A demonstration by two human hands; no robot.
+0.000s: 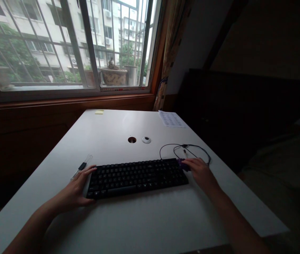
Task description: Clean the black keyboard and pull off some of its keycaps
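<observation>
Holding with 2 hands, 1 at each end of the black computer keyboard [136, 178], flat on the white tabletop [150, 218]. Gripping its left end in the left hand [76, 188], with thumb at the near corner and fingers at the far. Pinching a small purple item [184, 165], too dark to identify, in the right hand [199, 172] at the far right corner. Could skid or twist from a hard push there with a weak left grip. Might snag the looped black cable [184, 145] by sweeping outward, or knock the black-and-wire clip [82, 165] by shifting the left fingers.
</observation>
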